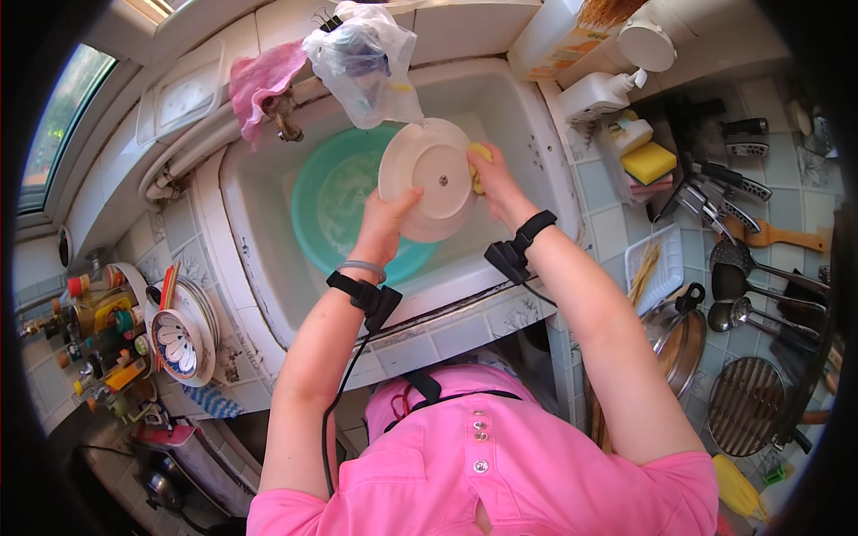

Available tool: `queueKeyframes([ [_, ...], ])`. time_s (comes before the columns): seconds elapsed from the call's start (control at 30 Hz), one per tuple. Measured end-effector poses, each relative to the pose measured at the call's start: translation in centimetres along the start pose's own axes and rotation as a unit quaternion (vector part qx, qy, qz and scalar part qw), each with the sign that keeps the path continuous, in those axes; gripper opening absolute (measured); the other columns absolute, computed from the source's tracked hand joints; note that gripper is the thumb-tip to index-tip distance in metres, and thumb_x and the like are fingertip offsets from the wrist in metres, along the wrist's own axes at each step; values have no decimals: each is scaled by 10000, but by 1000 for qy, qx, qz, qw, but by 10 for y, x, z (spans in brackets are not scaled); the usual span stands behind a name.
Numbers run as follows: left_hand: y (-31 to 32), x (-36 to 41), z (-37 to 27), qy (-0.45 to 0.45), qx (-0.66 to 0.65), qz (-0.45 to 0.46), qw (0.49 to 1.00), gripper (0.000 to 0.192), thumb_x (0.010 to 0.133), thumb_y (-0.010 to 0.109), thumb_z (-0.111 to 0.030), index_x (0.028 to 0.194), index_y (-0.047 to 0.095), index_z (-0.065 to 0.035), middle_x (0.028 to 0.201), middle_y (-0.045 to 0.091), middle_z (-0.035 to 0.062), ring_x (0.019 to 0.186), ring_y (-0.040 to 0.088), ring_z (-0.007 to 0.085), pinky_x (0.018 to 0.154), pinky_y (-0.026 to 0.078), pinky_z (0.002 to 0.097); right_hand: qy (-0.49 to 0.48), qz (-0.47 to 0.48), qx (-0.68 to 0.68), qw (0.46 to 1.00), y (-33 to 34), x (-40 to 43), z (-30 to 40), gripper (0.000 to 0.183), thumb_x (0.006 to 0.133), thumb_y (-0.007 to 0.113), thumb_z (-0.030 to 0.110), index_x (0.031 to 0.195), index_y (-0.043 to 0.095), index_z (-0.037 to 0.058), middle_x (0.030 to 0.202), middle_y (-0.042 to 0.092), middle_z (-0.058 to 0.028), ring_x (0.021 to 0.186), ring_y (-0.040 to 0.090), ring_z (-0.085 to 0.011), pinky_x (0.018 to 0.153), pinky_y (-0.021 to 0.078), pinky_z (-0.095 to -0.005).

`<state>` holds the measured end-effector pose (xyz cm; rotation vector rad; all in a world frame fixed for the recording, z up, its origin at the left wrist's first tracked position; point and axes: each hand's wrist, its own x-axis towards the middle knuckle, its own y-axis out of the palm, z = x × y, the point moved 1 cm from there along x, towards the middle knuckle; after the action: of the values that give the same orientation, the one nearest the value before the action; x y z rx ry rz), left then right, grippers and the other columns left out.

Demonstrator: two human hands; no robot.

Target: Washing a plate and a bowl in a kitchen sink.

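A white plate is held up over the sink, its underside with a small dark mark facing me. My left hand grips its lower left edge, thumb on the underside. At the plate's right edge, my right hand holds a yellow sponge against the rim. Below the plate, a green plastic basin with sudsy water stands in the white sink. Each wrist wears a black strap with a small device.
A plastic bag and a pink cloth hang at the sink's back, by a tap. Stacked dishes stand left. To the right are a pump bottle, a yellow-topped sponge and hanging utensils.
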<state>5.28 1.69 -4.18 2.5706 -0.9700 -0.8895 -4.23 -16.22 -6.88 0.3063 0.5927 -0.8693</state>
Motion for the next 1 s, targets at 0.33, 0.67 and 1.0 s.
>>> queueKeyframes([
  [0.33,6,16,-10,-105,38,120,986,480,798,668,-108,1227,490,12,1110,601,116,973,606,207,849,493,330,-347,138,-285,883,36,6,39,380,866,574,217,1211,536,64,1168,570,-143,1070,543,-222,896,434,-335],
  [0.67,5,8,-3,-35,32,19,999,475,778,671,-76,1213,501,12,1121,599,117,978,599,207,855,482,331,-110,47,-118,986,12,9,19,465,910,499,306,1302,448,61,1202,544,-129,1079,531,-217,891,431,-337],
  [1.0,2,9,-28,-110,-13,120,987,519,787,692,-114,1236,475,32,1130,596,125,1000,600,224,870,488,346,-191,92,-174,962,5,13,44,377,879,562,221,1208,524,42,1123,579,-126,1023,543,-189,868,443,-312],
])
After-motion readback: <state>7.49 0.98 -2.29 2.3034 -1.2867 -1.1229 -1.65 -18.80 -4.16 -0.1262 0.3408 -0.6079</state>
